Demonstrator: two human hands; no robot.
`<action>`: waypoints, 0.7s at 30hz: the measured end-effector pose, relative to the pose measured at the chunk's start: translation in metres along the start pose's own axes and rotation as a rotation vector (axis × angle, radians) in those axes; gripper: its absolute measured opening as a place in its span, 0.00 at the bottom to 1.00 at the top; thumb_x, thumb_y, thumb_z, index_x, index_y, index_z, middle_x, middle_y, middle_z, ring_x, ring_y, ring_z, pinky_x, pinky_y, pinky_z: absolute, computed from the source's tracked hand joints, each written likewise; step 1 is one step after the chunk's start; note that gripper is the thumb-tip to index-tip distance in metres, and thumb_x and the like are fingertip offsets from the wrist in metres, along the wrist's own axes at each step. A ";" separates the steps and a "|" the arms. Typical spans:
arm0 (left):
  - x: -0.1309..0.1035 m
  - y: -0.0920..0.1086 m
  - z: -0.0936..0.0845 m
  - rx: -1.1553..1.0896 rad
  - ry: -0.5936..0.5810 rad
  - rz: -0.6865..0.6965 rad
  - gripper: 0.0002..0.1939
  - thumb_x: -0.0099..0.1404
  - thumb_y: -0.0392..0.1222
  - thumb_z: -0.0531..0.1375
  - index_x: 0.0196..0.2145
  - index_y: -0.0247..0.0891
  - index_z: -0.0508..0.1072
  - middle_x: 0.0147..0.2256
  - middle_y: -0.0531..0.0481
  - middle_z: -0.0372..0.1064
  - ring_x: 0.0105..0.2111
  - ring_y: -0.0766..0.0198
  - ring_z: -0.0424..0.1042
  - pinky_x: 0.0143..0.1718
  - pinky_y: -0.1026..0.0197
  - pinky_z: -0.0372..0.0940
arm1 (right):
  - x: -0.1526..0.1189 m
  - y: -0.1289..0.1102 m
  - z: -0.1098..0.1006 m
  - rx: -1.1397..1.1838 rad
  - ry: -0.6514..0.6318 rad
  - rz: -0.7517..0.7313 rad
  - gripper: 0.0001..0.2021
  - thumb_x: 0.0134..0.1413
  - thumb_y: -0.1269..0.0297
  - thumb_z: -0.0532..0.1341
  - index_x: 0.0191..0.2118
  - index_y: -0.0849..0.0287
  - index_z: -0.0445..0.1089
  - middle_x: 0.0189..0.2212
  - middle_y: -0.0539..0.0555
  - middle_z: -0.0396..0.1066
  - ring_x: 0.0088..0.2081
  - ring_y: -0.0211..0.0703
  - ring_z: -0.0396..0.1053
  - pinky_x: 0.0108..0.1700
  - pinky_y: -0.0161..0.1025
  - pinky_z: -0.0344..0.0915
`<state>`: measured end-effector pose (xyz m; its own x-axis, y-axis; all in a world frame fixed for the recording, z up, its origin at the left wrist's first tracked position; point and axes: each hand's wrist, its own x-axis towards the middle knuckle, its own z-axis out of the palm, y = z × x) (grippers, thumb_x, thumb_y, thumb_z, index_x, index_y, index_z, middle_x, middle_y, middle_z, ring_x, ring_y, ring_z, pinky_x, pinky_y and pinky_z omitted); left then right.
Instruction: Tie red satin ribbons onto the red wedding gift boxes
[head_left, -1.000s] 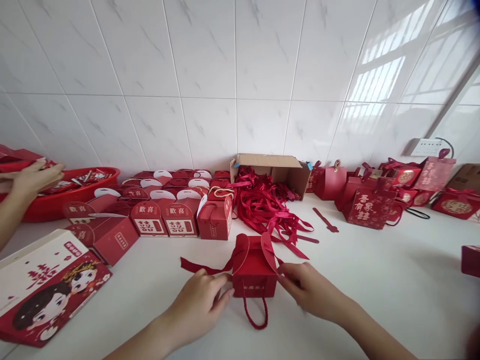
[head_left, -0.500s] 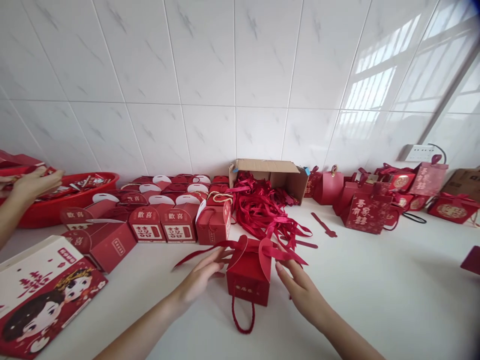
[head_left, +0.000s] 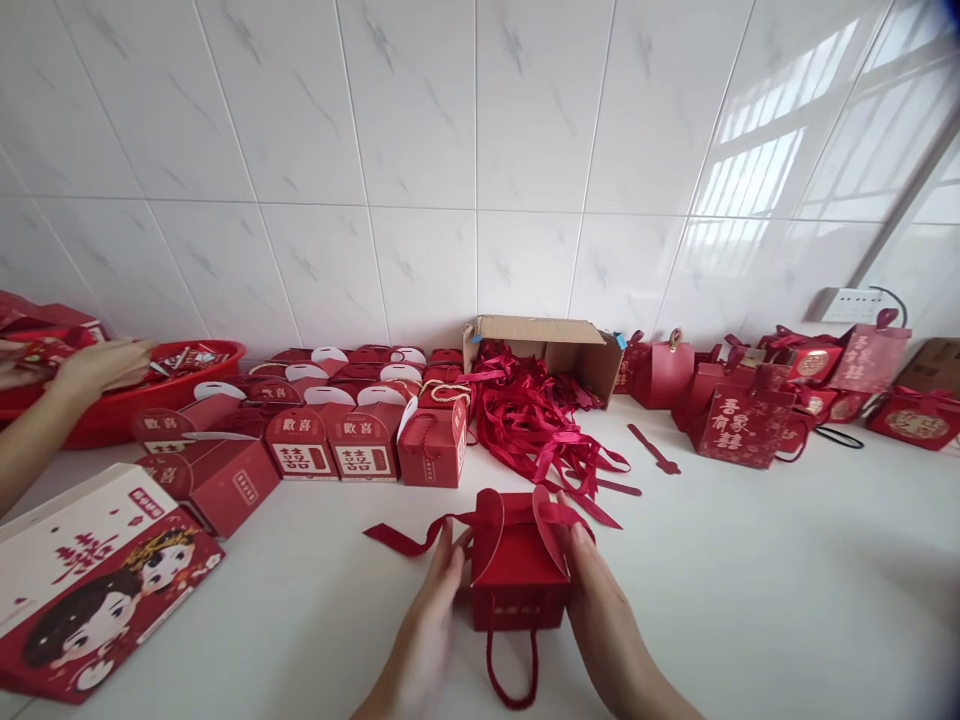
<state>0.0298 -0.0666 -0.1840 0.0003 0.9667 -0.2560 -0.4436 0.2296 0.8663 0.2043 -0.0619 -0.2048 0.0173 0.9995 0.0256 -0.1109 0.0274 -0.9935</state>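
Observation:
A small red gift box [head_left: 517, 598] stands upright on the white table in front of me, gripped between my two hands. My left hand [head_left: 433, 600] lies along its left side, thumb up near the ribbon. My right hand [head_left: 600, 595] presses against its right side, with the fingers partly hidden behind it. A dark red ribbon [head_left: 409, 541] runs through the curved top flaps and sticks out at both sides, its left end loose. The twisted cord handle [head_left: 513, 700] hangs down the front onto the table.
Behind lie a heap of red ribbons [head_left: 525, 420] and an open carton [head_left: 551, 330]. Rows of red boxes [head_left: 365, 450] stand left, finished bags [head_left: 739, 425] right. A co-worker's hand [head_left: 105, 368] is over a red basin [head_left: 217, 370]. A large printed box [head_left: 127, 590] lies front left.
Both hands have closed in from beside the ribbon ends onto the box's sides. The box has turned slightly and sits a little further right and lower in view.

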 end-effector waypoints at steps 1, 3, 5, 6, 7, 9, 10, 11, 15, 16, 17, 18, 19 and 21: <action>0.001 0.002 0.001 -0.102 0.007 -0.023 0.17 0.64 0.41 0.57 0.51 0.47 0.69 0.59 0.52 0.63 0.63 0.57 0.53 0.62 0.53 0.57 | 0.000 -0.005 0.002 0.113 0.021 0.005 0.24 0.62 0.45 0.46 0.60 0.43 0.60 0.55 0.51 0.66 0.63 0.51 0.55 0.59 0.51 0.62; 0.004 0.008 0.001 -0.295 -0.001 -0.074 0.13 0.62 0.34 0.56 0.45 0.40 0.72 0.53 0.47 0.70 0.59 0.54 0.62 0.59 0.51 0.62 | 0.002 -0.015 0.004 0.374 0.076 0.025 0.21 0.60 0.48 0.51 0.56 0.47 0.65 0.53 0.52 0.67 0.62 0.52 0.57 0.60 0.52 0.61; 0.005 0.015 -0.002 -0.442 0.014 -0.128 0.14 0.61 0.30 0.54 0.43 0.37 0.72 0.48 0.43 0.73 0.55 0.53 0.67 0.56 0.52 0.65 | 0.004 -0.022 0.001 0.567 0.150 0.049 0.18 0.59 0.52 0.54 0.51 0.50 0.67 0.53 0.52 0.67 0.61 0.51 0.58 0.62 0.52 0.59; 0.006 0.017 -0.005 -0.498 0.030 -0.152 0.16 0.61 0.28 0.53 0.46 0.35 0.71 0.47 0.41 0.73 0.54 0.54 0.69 0.55 0.52 0.66 | 0.006 -0.024 -0.003 0.660 0.189 0.079 0.15 0.58 0.54 0.55 0.49 0.51 0.67 0.52 0.52 0.68 0.61 0.49 0.59 0.62 0.51 0.58; 0.005 0.019 -0.008 -0.543 0.048 -0.170 0.20 0.60 0.27 0.51 0.49 0.33 0.69 0.47 0.39 0.73 0.53 0.54 0.70 0.54 0.52 0.67 | 0.007 -0.025 -0.007 0.756 0.217 0.126 0.13 0.58 0.55 0.55 0.46 0.52 0.67 0.52 0.52 0.68 0.60 0.47 0.60 0.63 0.49 0.58; 0.004 0.021 -0.014 -0.608 0.073 -0.171 0.28 0.58 0.26 0.49 0.57 0.27 0.62 0.48 0.33 0.72 0.52 0.52 0.70 0.53 0.50 0.68 | 0.009 -0.024 -0.017 0.945 0.245 0.254 0.10 0.58 0.57 0.54 0.42 0.53 0.66 0.49 0.54 0.69 0.57 0.45 0.65 0.62 0.45 0.60; 0.002 0.021 -0.016 -0.630 0.086 -0.157 0.30 0.58 0.27 0.49 0.59 0.24 0.58 0.49 0.30 0.71 0.52 0.50 0.70 0.52 0.48 0.68 | 0.010 -0.023 -0.022 1.022 0.253 0.310 0.09 0.58 0.57 0.53 0.41 0.54 0.65 0.48 0.55 0.70 0.55 0.45 0.67 0.61 0.43 0.61; 0.001 0.022 -0.018 -0.645 0.108 -0.132 0.31 0.58 0.27 0.48 0.61 0.23 0.55 0.50 0.28 0.69 0.53 0.48 0.70 0.52 0.46 0.68 | 0.011 -0.023 -0.026 1.082 0.261 0.344 0.09 0.59 0.58 0.53 0.41 0.54 0.64 0.47 0.56 0.71 0.54 0.44 0.68 0.61 0.42 0.62; -0.007 0.028 -0.018 -0.647 0.230 -0.025 0.31 0.62 0.28 0.47 0.63 0.26 0.52 0.53 0.28 0.67 0.53 0.49 0.70 0.51 0.45 0.69 | 0.011 -0.027 -0.037 1.152 0.316 0.330 0.14 0.59 0.62 0.51 0.50 0.54 0.61 0.46 0.55 0.72 0.52 0.42 0.70 0.60 0.40 0.63; -0.009 0.031 -0.018 -0.643 0.245 -0.007 0.30 0.63 0.27 0.46 0.63 0.27 0.52 0.53 0.29 0.66 0.53 0.51 0.70 0.51 0.46 0.69 | 0.011 -0.029 -0.038 1.153 0.330 0.324 0.16 0.59 0.63 0.51 0.53 0.54 0.60 0.47 0.56 0.72 0.52 0.42 0.70 0.60 0.41 0.63; -0.011 0.032 -0.018 -0.638 0.255 0.006 0.30 0.64 0.27 0.46 0.63 0.27 0.52 0.54 0.29 0.66 0.53 0.52 0.69 0.51 0.47 0.69 | 0.010 -0.031 -0.039 1.156 0.343 0.325 0.18 0.59 0.63 0.50 0.55 0.54 0.58 0.47 0.56 0.71 0.52 0.42 0.69 0.59 0.41 0.64; -0.013 0.034 -0.018 -0.634 0.260 0.014 0.29 0.64 0.28 0.46 0.63 0.27 0.52 0.55 0.29 0.65 0.54 0.52 0.69 0.51 0.48 0.69 | 0.009 -0.032 -0.040 1.158 0.358 0.325 0.20 0.59 0.64 0.50 0.57 0.56 0.57 0.48 0.58 0.71 0.52 0.42 0.69 0.58 0.41 0.66; -0.015 0.035 -0.018 -0.629 0.261 0.022 0.28 0.65 0.29 0.46 0.63 0.27 0.53 0.55 0.28 0.64 0.54 0.52 0.68 0.51 0.48 0.70 | 0.008 -0.033 -0.041 1.162 0.373 0.319 0.21 0.60 0.65 0.49 0.59 0.58 0.56 0.50 0.59 0.70 0.53 0.42 0.69 0.56 0.41 0.67; -0.017 0.036 -0.019 -0.620 0.243 0.046 0.28 0.65 0.30 0.47 0.63 0.26 0.53 0.56 0.28 0.63 0.55 0.51 0.67 0.51 0.47 0.70 | 0.007 -0.034 -0.043 1.168 0.397 0.289 0.22 0.60 0.68 0.48 0.60 0.62 0.55 0.52 0.62 0.68 0.53 0.43 0.68 0.53 0.42 0.70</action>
<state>-0.0038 -0.0772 -0.1562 -0.2006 0.9041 -0.3773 -0.8715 0.0112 0.4902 0.2508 -0.0569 -0.1754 0.1200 0.9036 -0.4112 -0.9650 0.0088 -0.2622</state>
